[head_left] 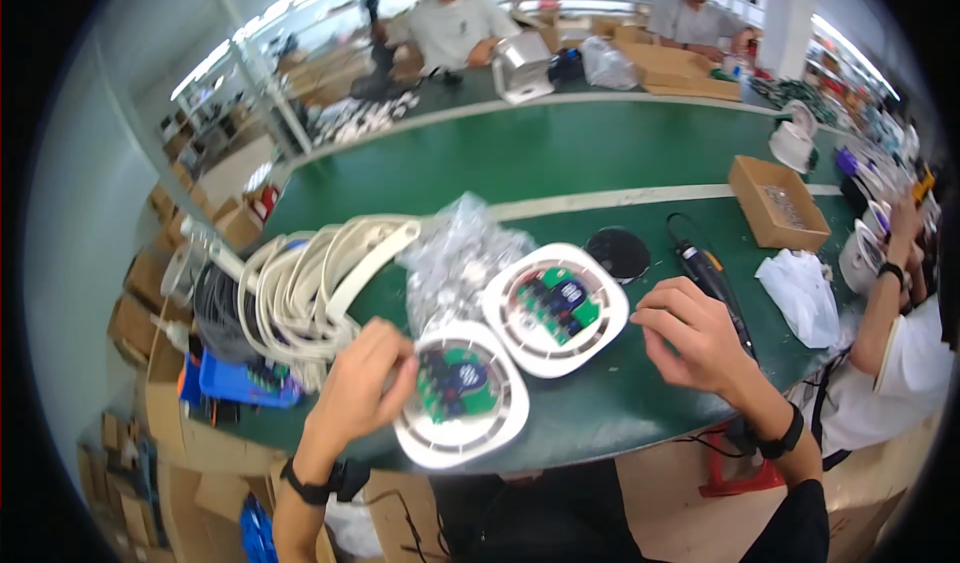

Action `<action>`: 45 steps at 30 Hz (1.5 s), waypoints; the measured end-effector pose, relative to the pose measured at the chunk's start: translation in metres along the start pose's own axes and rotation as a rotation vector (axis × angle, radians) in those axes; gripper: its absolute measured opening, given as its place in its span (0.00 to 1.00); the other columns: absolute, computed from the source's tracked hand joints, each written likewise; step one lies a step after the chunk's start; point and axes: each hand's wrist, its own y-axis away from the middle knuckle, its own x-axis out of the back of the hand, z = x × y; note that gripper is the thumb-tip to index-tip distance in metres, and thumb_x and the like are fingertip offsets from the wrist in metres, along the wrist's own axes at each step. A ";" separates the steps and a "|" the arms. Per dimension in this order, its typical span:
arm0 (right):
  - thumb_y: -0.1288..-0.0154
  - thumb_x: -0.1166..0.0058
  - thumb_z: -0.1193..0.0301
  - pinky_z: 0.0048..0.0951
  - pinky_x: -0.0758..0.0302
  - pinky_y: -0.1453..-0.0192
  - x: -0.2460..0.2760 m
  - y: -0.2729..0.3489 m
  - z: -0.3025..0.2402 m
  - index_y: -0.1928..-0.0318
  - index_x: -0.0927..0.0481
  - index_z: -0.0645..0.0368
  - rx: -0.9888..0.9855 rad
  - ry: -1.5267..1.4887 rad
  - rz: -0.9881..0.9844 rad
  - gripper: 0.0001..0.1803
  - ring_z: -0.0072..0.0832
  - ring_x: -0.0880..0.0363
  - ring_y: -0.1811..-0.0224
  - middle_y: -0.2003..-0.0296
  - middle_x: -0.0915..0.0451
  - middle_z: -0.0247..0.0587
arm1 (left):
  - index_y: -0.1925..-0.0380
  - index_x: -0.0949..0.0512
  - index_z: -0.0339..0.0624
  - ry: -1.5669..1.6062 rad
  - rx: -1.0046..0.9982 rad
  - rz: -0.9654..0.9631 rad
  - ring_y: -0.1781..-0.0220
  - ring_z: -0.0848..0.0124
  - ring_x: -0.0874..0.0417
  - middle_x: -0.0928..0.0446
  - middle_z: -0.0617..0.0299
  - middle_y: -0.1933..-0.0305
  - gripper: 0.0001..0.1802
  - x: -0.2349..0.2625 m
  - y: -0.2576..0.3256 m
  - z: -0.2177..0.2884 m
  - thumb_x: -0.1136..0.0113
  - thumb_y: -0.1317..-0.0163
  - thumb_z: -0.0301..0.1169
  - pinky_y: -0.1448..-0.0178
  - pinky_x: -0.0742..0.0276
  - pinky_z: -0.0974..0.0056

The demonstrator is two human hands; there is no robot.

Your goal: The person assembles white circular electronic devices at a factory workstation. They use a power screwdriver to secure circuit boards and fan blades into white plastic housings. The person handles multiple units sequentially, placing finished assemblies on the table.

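Observation:
Two white rounded-square plastic housings lie side by side in front of me, each with a green circuit board and a small dark display inside. My left hand (362, 385) is closed, fingers curled, at the left edge of the nearer housing (512, 403); whatever it may hold is hidden. To the right of the farther housing (505, 308), my right hand (692, 335) hovers with bent fingers slightly apart and nothing visible in them. A black power screwdriver (712, 281) with a cord lies just beyond that hand. Behind the housings sits a clear plastic bag (455, 263) of small parts.
Coiled white tubing (290, 298) and a blue tray (240, 378) are at left. A dark round disc (618, 253) lies beyond the housings. Rightward are a cardboard box (768, 218) of small parts and a white bag (800, 298). A person works at far right; two others across the table.

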 end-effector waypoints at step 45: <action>0.28 0.40 0.59 0.35 0.34 0.29 -0.094 -0.117 -0.068 0.25 0.36 0.57 -0.323 -1.041 -0.175 0.36 0.34 0.27 0.35 0.41 0.22 0.46 | 0.65 0.23 0.31 0.959 0.492 0.233 0.67 0.70 0.22 0.19 0.55 0.66 0.05 -0.036 0.003 0.043 0.40 0.34 0.23 0.59 0.24 0.64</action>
